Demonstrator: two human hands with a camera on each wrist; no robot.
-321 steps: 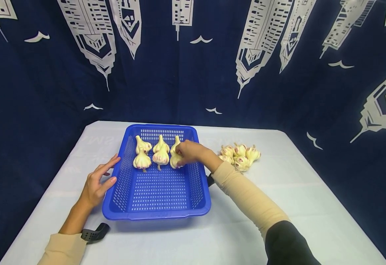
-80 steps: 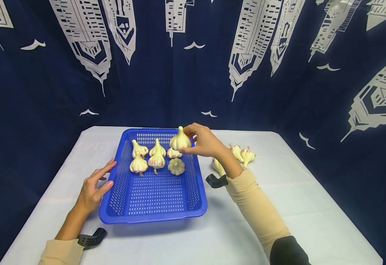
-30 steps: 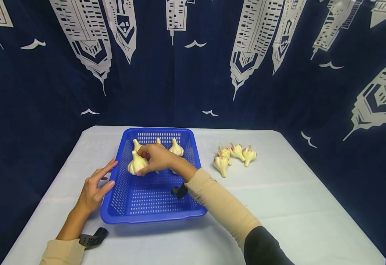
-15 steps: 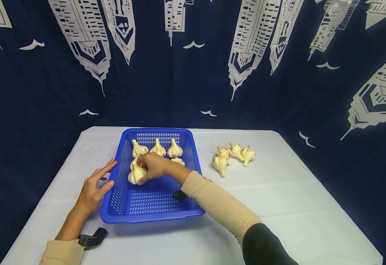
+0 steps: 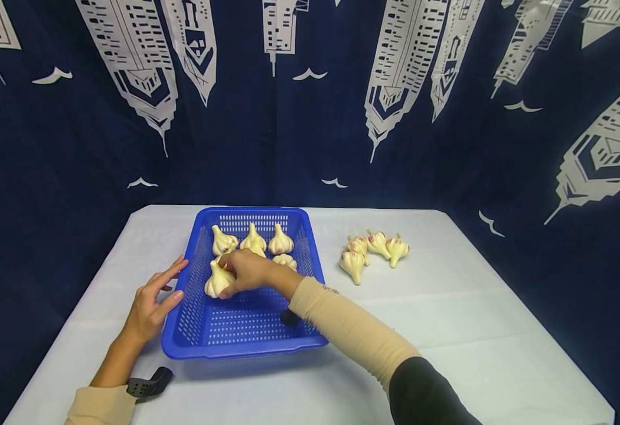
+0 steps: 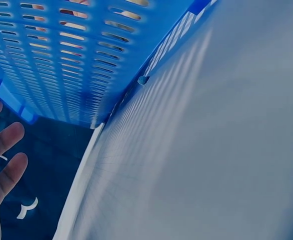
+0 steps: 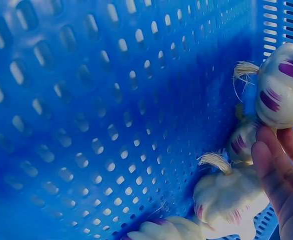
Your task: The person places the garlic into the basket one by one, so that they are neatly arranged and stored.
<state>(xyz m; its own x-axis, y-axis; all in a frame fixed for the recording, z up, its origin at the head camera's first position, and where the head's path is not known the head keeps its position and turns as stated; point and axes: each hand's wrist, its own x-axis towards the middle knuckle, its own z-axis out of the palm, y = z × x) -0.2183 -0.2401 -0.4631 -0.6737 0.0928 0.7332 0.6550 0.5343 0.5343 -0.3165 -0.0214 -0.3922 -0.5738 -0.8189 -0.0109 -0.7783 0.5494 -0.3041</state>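
Observation:
My right hand (image 5: 248, 270) reaches into the blue slotted basket (image 5: 246, 352) and grips a garlic bulb (image 5: 217, 281), neck up, at the basket's left side. In the right wrist view my fingers (image 7: 274, 172) curl at this purple-streaked bulb (image 7: 281, 95), whose roots point left; other bulbs (image 7: 231, 192) lie just below it. Three bulbs (image 5: 280, 241) stand in a row at the basket's back. In front of them a bulb (image 5: 286, 261) shows beside my right wrist; my hand hides the middle of that row. My left hand (image 5: 150, 301) rests its extended fingers against the basket's left rim.
Several more garlic bulbs (image 5: 353, 264) lie grouped on the white table (image 5: 448, 330) to the right of the basket. A dark blue cloth (image 5: 267, 141) with white building prints hangs behind the table. A black band (image 5: 152, 383) is around my left wrist.
My right hand has gone from the basket's back right corner to its left side, and lately lowered a bulb slightly toward the front. The group on the table is smaller. My left hand stays put.

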